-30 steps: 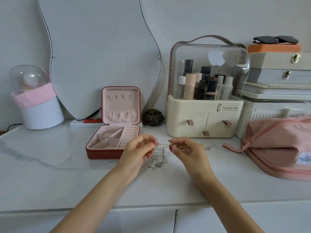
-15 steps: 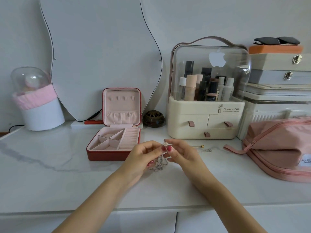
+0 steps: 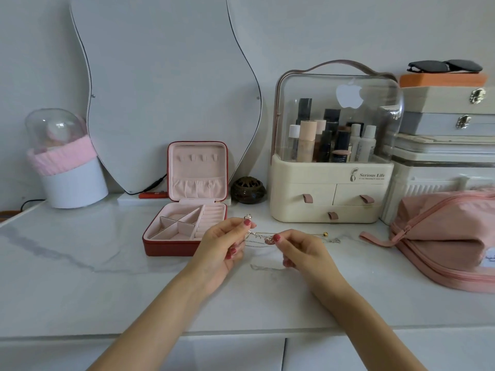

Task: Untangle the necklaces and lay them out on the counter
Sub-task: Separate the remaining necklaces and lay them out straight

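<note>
Thin silver and gold necklaces [image 3: 261,235] stretch in a tangled strand between my two hands, just above the white marble counter [image 3: 80,277]. My left hand [image 3: 223,246] pinches the left end, and a small pearly charm [image 3: 248,217] sticks up above its fingertips. My right hand [image 3: 300,250] pinches the right end by a pinkish pendant. A loop of chain [image 3: 263,267] lies on the counter below my hands. Another chain end with a gold bead [image 3: 325,234] and a silver clasp [image 3: 336,240] trails right of my right hand.
An open red jewellery box [image 3: 174,234] with a pink lining stands left of my hands. Behind are a wavy mirror [image 3: 166,89], a small dark burner [image 3: 247,190] and a cream cosmetics organiser [image 3: 330,199]. A pink zip bag [image 3: 444,236] lies right, stacked boxes [image 3: 444,124] behind it.
My hands had come together over the bunched chains, and have now drawn apart sideways, pulling the strand taut between them. The hanging clump has spread out, and a loop lies on the counter.
</note>
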